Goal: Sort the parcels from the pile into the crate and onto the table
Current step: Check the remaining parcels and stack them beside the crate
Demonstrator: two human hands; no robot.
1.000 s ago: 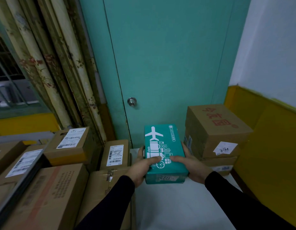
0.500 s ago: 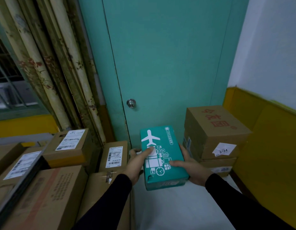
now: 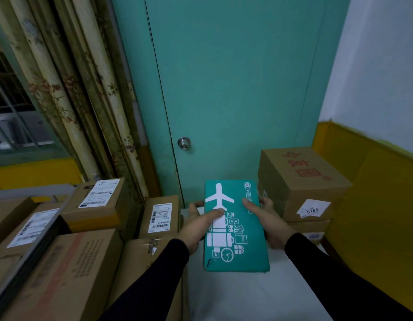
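A: Since a second ago the teal parcel (image 3: 235, 225) has swung from tilted, near end showing, to lying flat with its printed top face up, low over the white surface (image 3: 247, 295).

B: So it's going down there, not into a crate?

A: That's my reading; no crate shows in this view. Going by size: the teal door (image 3: 235, 89) fills twelve o'clock, the curtain (image 3: 69, 89) hangs at ten, and the pile of brown cartons (image 3: 69, 262) crowds eight and nine o'clock. A stacked brown box (image 3: 302, 186) stands at two o'clock, just beside the parcel.

B: And the hands?

A: Both grasp it. The left hand (image 3: 198, 225) has its thumb across the top face and fingers curled round the left edge. The right hand (image 3: 268, 218) mirrors that on the right edge, close to the stacked box.

B: Touching down yet?

A: Cannot tell. The near end looks about level with the white surface, but I can't tell whether there is a gap.

B: Then the release is probably next.

A: Likely, once it sits flat.
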